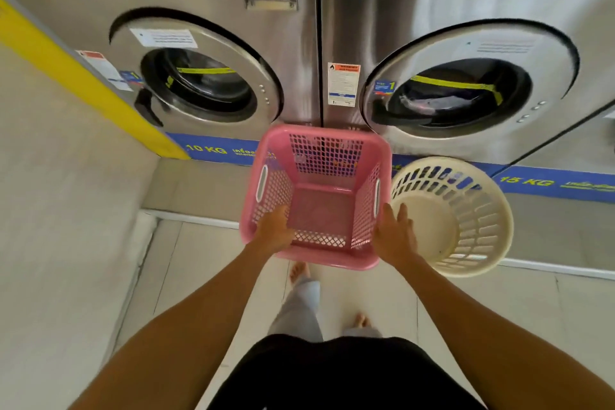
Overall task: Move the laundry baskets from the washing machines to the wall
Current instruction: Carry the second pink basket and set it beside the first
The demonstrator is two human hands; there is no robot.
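A pink square laundry basket [326,156], empty, sits in front of the gap between two steel washing machines. My left hand [274,230] grips its near left corner, with the fingers curled over the rim into the basket. My right hand [394,235] lies against the near right corner of the rim with its fingers spread and straight. A round cream laundry basket [466,216], also empty, stands touching the pink one on its right, on the low step below the right-hand machine.
The left washing machine [199,83] is marked 10 KG and the right one [462,93] 15 KG; both doors are closed. A grey wall [50,176] with a yellow stripe runs along the left. My bare feet [299,271] stand on pale floor tiles.
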